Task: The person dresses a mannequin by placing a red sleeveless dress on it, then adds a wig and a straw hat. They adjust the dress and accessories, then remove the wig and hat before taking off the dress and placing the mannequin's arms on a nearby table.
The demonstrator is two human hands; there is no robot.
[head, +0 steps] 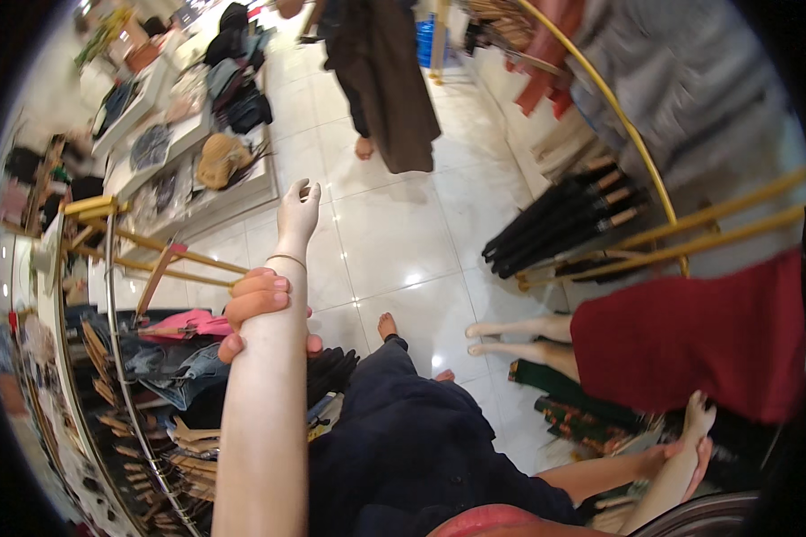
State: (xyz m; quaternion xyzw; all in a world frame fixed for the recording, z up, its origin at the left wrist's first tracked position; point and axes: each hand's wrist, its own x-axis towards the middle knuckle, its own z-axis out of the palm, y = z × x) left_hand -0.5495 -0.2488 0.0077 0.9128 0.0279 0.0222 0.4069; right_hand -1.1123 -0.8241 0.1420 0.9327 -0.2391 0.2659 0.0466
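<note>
My left hand [260, 295] is wrapped around the forearm of a pale mannequin arm [265, 403]. That arm rises from the bottom edge and ends in a mannequin hand [297, 215], with a thin ring around its wrist. Far over on the right, my right hand [702, 463] grips a second pale mannequin arm [668, 476] just below its hand. Its lower end runs out of the frame at the bottom. Close above it is a dark red skirt [685, 335], with pale mannequin legs [530, 329] extending from it.
A metal clothes rail [117, 349] with wooden hangers and jeans stands left. On the right, dark trousers [557, 215] hang from a gold-coloured rack [618, 114]. White stepped shelves [235, 194] hold a straw hat [223, 161]. Ahead, a person's bare foot [363, 148] shows beside hanging brown cloth [396, 87].
</note>
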